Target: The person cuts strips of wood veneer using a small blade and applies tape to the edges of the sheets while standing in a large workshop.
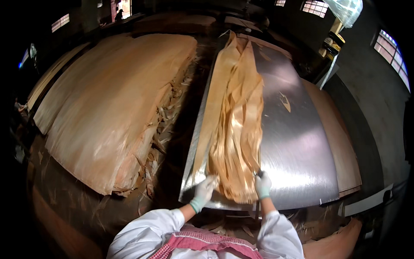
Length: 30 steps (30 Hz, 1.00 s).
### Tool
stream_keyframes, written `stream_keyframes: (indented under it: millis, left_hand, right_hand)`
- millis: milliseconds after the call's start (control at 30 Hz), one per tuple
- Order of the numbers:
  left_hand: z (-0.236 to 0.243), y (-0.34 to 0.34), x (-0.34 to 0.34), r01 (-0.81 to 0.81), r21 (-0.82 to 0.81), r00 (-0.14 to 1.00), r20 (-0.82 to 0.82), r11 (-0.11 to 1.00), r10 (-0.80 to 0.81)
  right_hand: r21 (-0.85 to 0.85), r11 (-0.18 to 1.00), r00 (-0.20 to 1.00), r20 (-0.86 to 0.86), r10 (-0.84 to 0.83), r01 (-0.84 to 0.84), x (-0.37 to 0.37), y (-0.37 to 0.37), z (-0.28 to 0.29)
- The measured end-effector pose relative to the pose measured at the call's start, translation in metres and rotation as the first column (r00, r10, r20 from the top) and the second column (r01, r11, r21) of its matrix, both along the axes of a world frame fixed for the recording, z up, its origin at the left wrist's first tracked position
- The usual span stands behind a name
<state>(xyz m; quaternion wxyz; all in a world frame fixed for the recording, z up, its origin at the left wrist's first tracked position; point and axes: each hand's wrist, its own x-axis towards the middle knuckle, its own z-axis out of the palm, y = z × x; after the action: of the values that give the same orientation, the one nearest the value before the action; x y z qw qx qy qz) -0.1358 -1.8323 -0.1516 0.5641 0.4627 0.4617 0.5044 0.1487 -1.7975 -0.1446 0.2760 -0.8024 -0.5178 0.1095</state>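
A long bundle of crumpled tan wood veneer strips lies lengthwise on a shiny metal-topped table before me. My left hand, in a white glove with a pale green cuff, is closed at the bundle's near left edge, fingers pinched on the veneer. At the near right edge is my right hand, gloved alike and closed. A small dark piece shows at its fingers, and a thin dark strip hangs below it; I cannot tell what it is. Flatter veneer lies along the bundle's left side.
Left of a dark gap stands a wide stack of veneer sheets with ragged edges and scraps. More sheets lie beyond the table's right edge. A post with a plastic-wrapped top rises at the far right. A person is at far left.
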Motion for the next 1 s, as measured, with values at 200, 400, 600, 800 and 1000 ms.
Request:
stream_keyframes:
  millis: [200,400,600,800,1000]
  left_hand:
    - [-0.002,0.001,-0.004,-0.175,-0.117,0.985,-0.019,0.978,0.174]
    - [-0.011,-0.06,-0.063,-0.063,-0.267,0.956,0.26,0.962,0.135]
    - [0.019,-0.054,-0.092,-0.336,-0.098,0.856,-0.446,0.937,0.261]
    - [0.04,0.007,-0.018,0.234,-0.222,0.525,-0.79,0.946,-0.316]
    - [0.077,-0.006,-0.011,0.373,0.044,0.801,-0.519,0.927,-0.297]
  right_hand:
    - [-0.024,1.0,0.995,-0.102,-0.014,0.012,-0.012,0.014,0.004]
    - [-0.12,0.978,0.948,-0.293,0.127,-0.168,0.004,-0.037,-0.014]
    - [0.078,0.978,0.912,-0.382,-0.152,0.196,0.022,-0.035,0.054]
    - [-0.146,0.947,0.909,-0.354,0.221,-0.287,-0.138,0.001,0.058]
    - [-0.043,0.902,0.871,-0.283,0.401,-0.429,-0.102,0.032,0.116]
